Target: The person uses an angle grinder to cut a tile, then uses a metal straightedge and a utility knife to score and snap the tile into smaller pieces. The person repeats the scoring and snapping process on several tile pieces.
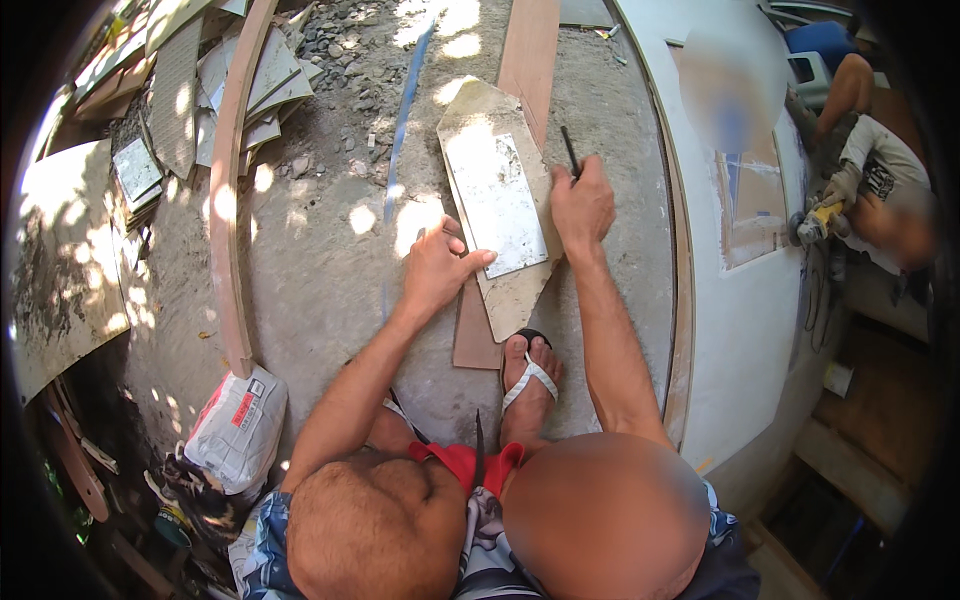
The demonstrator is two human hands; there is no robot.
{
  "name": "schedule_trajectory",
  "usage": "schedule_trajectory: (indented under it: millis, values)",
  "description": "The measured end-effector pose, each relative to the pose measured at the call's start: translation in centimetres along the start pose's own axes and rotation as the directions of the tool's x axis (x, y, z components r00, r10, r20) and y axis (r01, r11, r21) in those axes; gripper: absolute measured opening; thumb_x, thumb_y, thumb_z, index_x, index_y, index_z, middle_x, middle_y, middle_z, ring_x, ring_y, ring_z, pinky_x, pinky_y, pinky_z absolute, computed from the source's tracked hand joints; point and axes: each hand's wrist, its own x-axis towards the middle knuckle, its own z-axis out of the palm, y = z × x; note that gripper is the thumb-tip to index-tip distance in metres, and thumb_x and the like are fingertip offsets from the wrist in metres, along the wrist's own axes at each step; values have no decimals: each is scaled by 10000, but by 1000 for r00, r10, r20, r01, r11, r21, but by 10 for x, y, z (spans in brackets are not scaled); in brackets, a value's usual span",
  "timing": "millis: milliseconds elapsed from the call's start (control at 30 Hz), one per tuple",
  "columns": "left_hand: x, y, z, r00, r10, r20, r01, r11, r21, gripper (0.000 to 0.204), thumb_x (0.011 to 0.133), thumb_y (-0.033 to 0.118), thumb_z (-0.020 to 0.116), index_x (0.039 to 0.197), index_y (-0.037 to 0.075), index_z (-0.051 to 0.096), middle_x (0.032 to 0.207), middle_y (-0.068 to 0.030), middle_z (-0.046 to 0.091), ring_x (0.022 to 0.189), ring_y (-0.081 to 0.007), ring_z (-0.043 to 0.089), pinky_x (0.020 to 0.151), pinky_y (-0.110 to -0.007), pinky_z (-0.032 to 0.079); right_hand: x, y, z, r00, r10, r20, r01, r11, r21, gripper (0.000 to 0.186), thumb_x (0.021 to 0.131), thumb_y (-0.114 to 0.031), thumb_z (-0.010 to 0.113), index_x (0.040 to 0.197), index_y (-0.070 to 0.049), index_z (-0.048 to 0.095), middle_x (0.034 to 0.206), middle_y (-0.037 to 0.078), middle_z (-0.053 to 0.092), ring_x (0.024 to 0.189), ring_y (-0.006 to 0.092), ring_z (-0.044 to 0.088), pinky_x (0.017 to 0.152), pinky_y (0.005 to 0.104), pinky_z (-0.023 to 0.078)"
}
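Note:
A rectangular white tile (pixel 508 215) lies on a larger beige slab (pixel 510 310) with a pointed far end and angled edges. Under that slab runs a reddish-brown plank (pixel 528 45). My left hand (pixel 440 268) grips the tile's near left side, its thumb on the face and its fingers curled at the edge. Just right of the slab, my right hand (pixel 583 205) is closed round a thin dark stick like a pencil (pixel 570 150), which points up and away. My sandalled foot (pixel 530 385) rests by the slab's near end.
On the left a long curved-looking wooden beam (pixel 230 210) lies beside broken tiles (pixel 255 85) and gravel (pixel 350 70). A white sack (pixel 238 430) sits at its near end. Along the right stands a white panel (pixel 735 340); beyond it another person holds a yellow angle grinder (pixel 822 220).

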Motion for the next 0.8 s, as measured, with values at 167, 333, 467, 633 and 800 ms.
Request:
schedule_trajectory:
  millis: [167,333,467,633,800]
  values:
    - [-21,7,-6,997,-13,81,7,997,76,890,758,312,978,1442,-4,504,1192,-204,668,1138,-343,675,970,-483,548,-18,16,-14,991,39,125,-42,999,22,333,969,-325,755,1076,-18,680,1069,205,721,991,431,710,836,561,541]
    - [-19,9,14,997,55,57,-56,998,17,1279,666,252,1011,1654,-29,248,1499,-328,471,1364,-473,504,1110,-517,494,-70,-9,2,988,-42,148,51,997,-61,532,955,-394,757,1252,9,575,1244,245,558,964,487,720,807,589,597]
    - [-15,10,23,967,244,70,-253,946,203,1406,690,250,1006,1720,-52,96,1569,-359,436,1389,-486,494,1172,-515,437,-68,-18,-4,980,47,193,-54,998,28,560,942,-388,775,1256,39,594,1283,274,553,1045,481,696,863,576,579]
    - [-13,1,8,945,319,67,-326,920,215,1422,628,300,1037,1718,-35,187,1518,-340,553,1424,-467,501,1200,-504,382,-52,-2,5,985,-13,174,0,997,78,548,900,-374,830,1201,47,651,1052,213,689,922,394,724,833,497,582]
    - [-14,-1,-2,925,367,100,-380,888,258,1249,692,344,1014,1684,10,333,1495,-317,555,1371,-436,542,1190,-527,419,-35,15,-21,932,-97,349,-101,856,507,412,814,-269,908,1029,32,727,800,141,734,707,255,694,687,395,556]
